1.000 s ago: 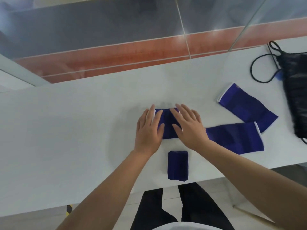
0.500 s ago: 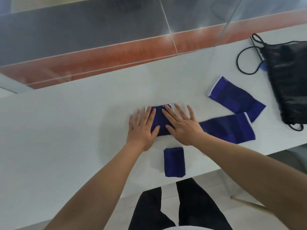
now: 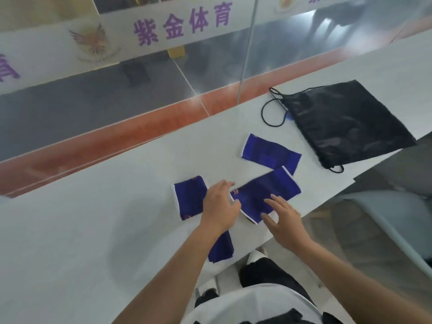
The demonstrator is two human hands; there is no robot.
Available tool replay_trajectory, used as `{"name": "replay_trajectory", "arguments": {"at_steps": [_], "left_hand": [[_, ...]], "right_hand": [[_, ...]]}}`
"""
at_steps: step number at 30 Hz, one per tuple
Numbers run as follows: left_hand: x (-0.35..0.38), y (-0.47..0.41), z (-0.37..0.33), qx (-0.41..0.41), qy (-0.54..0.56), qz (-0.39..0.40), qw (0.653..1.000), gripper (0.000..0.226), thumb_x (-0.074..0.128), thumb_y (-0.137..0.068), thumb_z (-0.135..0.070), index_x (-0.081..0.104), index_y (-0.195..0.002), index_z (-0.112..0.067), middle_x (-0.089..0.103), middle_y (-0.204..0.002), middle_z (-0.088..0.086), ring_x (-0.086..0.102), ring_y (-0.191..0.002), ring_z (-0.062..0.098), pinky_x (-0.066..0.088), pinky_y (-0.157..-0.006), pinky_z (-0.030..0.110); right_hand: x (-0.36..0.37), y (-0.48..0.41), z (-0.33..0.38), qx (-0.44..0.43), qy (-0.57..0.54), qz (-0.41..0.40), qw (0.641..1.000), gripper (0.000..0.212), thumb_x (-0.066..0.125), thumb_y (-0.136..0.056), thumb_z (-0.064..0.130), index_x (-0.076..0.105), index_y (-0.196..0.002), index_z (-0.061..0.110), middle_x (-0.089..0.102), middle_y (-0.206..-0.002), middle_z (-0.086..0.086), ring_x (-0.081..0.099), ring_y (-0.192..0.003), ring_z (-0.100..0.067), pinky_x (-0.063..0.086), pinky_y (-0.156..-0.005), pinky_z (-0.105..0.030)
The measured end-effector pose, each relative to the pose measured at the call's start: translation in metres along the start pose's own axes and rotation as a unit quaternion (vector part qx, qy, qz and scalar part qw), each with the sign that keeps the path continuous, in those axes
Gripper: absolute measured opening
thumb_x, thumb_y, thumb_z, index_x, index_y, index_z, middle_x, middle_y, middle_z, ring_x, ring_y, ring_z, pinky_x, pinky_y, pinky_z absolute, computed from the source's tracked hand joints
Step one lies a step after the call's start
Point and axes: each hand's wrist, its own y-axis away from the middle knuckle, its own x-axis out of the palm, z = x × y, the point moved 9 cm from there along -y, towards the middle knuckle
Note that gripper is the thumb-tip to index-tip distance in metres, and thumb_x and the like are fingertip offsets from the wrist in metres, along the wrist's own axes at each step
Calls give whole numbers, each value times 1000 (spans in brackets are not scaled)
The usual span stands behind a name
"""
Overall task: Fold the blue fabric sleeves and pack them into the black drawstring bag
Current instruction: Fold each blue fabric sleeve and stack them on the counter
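Head view: right hand [image 3: 286, 218], fingers spread, overlaps the unfolded blue sleeve [image 3: 268, 188]. The left hand [image 3: 219, 206], fingers relaxed and together, is between it and the folded sleeve [image 3: 189, 197] on the bench [image 3: 93, 230].

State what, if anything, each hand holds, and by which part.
Nothing is gripped. The right hand lays straight fingers on the near end of the flat blue fabric sleeve; the left hand is open beside it.

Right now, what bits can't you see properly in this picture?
Head view only:
- Small folded sleeve: partly hidden under the left forearm.
- Black bag: lies flat, so its cloth hides the inside.
- Left hand: blurred, so whether it touches a sleeve is unclear.
- Blue speck at the bag's mouth: too small to name.
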Motion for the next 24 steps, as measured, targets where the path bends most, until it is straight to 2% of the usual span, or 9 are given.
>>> {"name": "replay_trajectory", "arguments": {"at_steps": [2,5,8,11,14,17,19,22,24], "left_hand": [[37,3,-12,-11,-43,71,997,54,55,-93,-24,44,-146,-16,39,-155,6,30,-146,26,24,-120,36],[86,6,-14,-41,-171,154,972,64,43,-101,-36,18,-158,-19,9,-168,6,6,-154,27,13,-123,42],[110,-3,-12,-67,-271,156,947,64,35,-104,-40,9,-159,-22,6,-168,6,8,-153,29,12,-122,47],[122,-8,-4,-74,-338,162,924,68,45,-102,-28,7,-159,-25,7,-168,4,12,-152,30,15,-121,49],[122,-8,0,-40,-371,174,911,79,52,-97,-9,7,-159,-29,3,-168,-1,8,-153,28,10,-124,49],[110,-16,8,-20,-384,176,906,76,47,-98,-2,12,-158,-33,0,-169,0,0,-154,27,3,-124,44],[98,-22,14,-53,-357,134,923,76,46,-100,-3,8,-158,-34,3,-168,3,5,-154,27,14,-123,40],[90,-35,17,-131,-306,79,940,90,49,-95,4,-1,-159,-35,13,-165,5,20,-147,27,35,-115,37],[90,-44,14,-170,-292,62,939,92,51,-92,6,2,-158,-34,20,-161,4,29,-139,28,42,-108,38]], "right_hand": [[4,15,-30,12,27,19,999,54,55,-99,39,41,-150,27,29,-163,3,19,-153,-17,18,-121,-44],[-1,14,-57,11,52,20,998,54,48,-102,38,35,-153,27,22,-166,4,12,-154,-16,13,-122,-42],[-15,-12,-57,-32,62,2,998,51,43,-104,33,33,-154,26,20,-166,4,9,-154,-16,11,-122,-41],[-19,-42,-42,-104,100,31,989,51,36,-107,31,27,-157,28,14,-167,7,2,-155,-15,2,-123,-38],[-11,-64,-23,-221,174,73,957,51,34,-107,32,28,-157,28,11,-167,7,2,-155,-17,-4,-121,-38],[14,-68,-27,-343,277,133,888,54,36,-97,41,49,-146,24,42,-157,1,32,-148,-23,10,-118,-47],[29,-67,-43,-391,306,167,852,59,35,-96,50,47,-148,24,46,-155,0,39,-144,-24,15,-114,-50],[32,-64,-56,-435,298,163,834,66,33,-100,60,32,-156,26,30,-161,0,24,-150,-25,13,-115,-51],[32,-58,-61,-459,295,163,822,67,32,-100,61,27,-157,27,24,-162,0,18,-152,-26,12,-116,-53]]}}
